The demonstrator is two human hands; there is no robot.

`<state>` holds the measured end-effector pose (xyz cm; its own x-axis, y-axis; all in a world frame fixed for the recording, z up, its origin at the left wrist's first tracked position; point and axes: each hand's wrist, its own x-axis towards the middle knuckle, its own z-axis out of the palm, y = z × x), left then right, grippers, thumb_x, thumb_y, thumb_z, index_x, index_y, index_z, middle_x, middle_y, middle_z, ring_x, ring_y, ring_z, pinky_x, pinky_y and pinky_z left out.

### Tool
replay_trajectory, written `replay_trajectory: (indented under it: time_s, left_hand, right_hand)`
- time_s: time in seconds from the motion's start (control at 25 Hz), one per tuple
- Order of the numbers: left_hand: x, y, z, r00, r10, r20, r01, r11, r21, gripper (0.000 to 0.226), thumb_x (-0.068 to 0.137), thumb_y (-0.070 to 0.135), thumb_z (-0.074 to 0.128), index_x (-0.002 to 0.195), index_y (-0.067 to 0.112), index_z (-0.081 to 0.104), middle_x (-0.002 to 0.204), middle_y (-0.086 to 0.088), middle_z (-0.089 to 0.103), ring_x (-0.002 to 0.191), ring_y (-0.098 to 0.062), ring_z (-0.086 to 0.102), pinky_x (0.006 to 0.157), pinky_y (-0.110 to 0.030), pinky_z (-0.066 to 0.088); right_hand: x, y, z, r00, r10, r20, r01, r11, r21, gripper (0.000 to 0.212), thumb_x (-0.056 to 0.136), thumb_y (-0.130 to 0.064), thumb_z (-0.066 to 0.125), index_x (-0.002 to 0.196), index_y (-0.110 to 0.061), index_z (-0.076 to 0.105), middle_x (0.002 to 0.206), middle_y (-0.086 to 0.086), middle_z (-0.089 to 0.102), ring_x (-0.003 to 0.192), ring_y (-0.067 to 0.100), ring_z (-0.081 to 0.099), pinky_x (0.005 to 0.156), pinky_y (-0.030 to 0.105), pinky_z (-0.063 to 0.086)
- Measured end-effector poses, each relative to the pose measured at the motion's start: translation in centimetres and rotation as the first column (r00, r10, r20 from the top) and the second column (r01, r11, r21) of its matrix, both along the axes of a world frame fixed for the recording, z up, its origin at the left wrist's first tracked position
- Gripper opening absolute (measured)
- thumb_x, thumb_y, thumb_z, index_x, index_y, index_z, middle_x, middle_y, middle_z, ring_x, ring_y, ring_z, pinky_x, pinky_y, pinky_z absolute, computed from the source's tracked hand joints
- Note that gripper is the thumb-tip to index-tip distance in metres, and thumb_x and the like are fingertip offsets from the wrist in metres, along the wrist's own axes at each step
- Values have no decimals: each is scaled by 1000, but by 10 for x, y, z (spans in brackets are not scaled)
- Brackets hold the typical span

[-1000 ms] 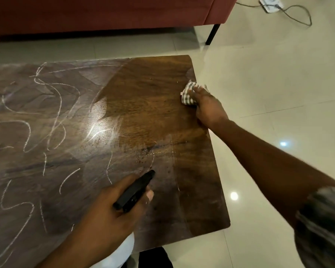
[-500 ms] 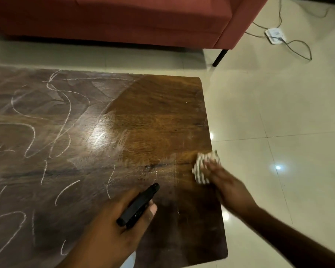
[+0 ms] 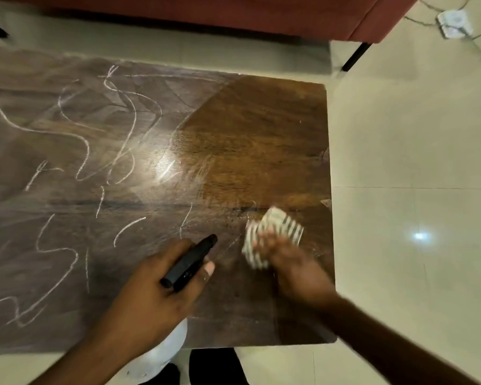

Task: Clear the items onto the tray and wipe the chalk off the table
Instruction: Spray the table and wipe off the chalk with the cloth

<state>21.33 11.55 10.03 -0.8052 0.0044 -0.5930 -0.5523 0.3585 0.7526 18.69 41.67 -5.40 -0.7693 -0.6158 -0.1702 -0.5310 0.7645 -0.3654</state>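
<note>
A dark wooden table (image 3: 261,129) fills the view. White chalk scribbles (image 3: 122,129) cover its left and middle; the right part looks wiped and glossy. My right hand (image 3: 292,265) presses a checked cloth (image 3: 272,232) onto the near right part of the table and is blurred by motion. My left hand (image 3: 150,295) grips a spray bottle (image 3: 189,262) with a black head pointing up and right; its white body (image 3: 161,354) shows below my wrist. No tray is in view.
A red sofa (image 3: 261,12) with black legs stands behind the table. Pale tiled floor (image 3: 414,134) lies to the right, with a white power strip (image 3: 454,22) and cable at the top right corner.
My right hand has dragged the cloth from the far right edge toward me, then leftward, close to the spray bottle. The left hand has barely moved.
</note>
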Motion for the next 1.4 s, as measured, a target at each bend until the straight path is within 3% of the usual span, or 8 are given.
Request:
replay_trajectory:
  time_s: [0.16, 0.32, 0.48, 0.76, 0.84, 1.04, 1.24, 1.4]
  left_hand:
    - [29, -20, 8, 999, -29, 45, 30, 1000, -4, 38, 90, 65, 67, 105, 31, 71, 84, -15, 68, 77, -36, 71, 80, -60, 61]
    - [59, -28, 9, 995, 90, 50, -93, 994, 60, 18, 86, 61, 74, 100, 50, 73, 94, -10, 75, 91, -37, 74, 90, -62, 62]
    - [74, -35, 10, 990, 138, 27, -140, 989, 51, 23, 79, 52, 73, 101, 46, 74, 91, -1, 75, 84, -25, 77, 92, -58, 62]
    - [93, -52, 18, 991, 128, 24, -129, 989, 68, 16, 75, 56, 71, 91, 57, 70, 96, 0, 78, 85, -25, 78, 92, -49, 60]
    - [97, -56, 21, 997, 68, -21, -67, 996, 52, 25, 78, 56, 70, 99, 44, 71, 91, -8, 75, 81, -26, 75, 82, -37, 58]
    - [107, -67, 23, 998, -15, -62, 17, 999, 40, 22, 88, 50, 71, 103, 34, 72, 84, -13, 73, 76, -29, 75, 83, -46, 58]
    - [113, -85, 14, 993, -11, -118, 12, 1000, 13, 7, 94, 37, 74, 97, 33, 69, 85, -9, 73, 72, -29, 74, 70, -29, 56]
    - [118, -119, -2, 995, 23, -94, -26, 999, -32, 19, 96, 44, 73, 104, 27, 70, 91, -21, 71, 78, -42, 74, 80, -59, 62]
  right_hand:
    - [125, 0, 10, 933, 349, 91, -347, 937, -40, 49, 110, -14, 40, 158, -20, 49, 165, 1, 46, 158, 21, 35, 115, 42, 49]
    - [-43, -51, 27, 993, -112, 49, 110, 993, 37, 60, 99, -8, 50, 158, -18, 47, 163, 15, 47, 141, 39, 56, 104, 48, 55]
    - [-122, -111, 12, 871, -490, -27, 489, 872, -31, 68, 98, 0, 49, 163, -23, 40, 172, 6, 32, 159, 27, 29, 126, 46, 35]
    - [192, -82, 11, 999, 24, 22, -23, 997, -73, 55, 98, -11, 45, 151, -17, 57, 162, 8, 49, 150, 27, 48, 119, 41, 45]
    - [175, -33, 5, 995, -101, 12, 102, 994, -31, 58, 95, -7, 42, 150, -19, 60, 160, 5, 51, 148, 26, 50, 115, 49, 50]
    - [138, -25, -6, 450, -893, 29, 892, 448, -64, 58, 94, 5, 56, 149, -13, 57, 158, 15, 53, 140, 41, 56, 109, 57, 52]
    - [232, -183, 7, 861, -508, -35, 495, 852, -171, 77, 76, 4, 70, 150, -15, 58, 159, 9, 54, 148, 27, 49, 109, 41, 55]
    - [190, -119, 7, 945, -311, -98, 301, 948, -100, 64, 84, -8, 48, 145, -15, 62, 156, 7, 57, 144, 25, 54, 112, 41, 52]
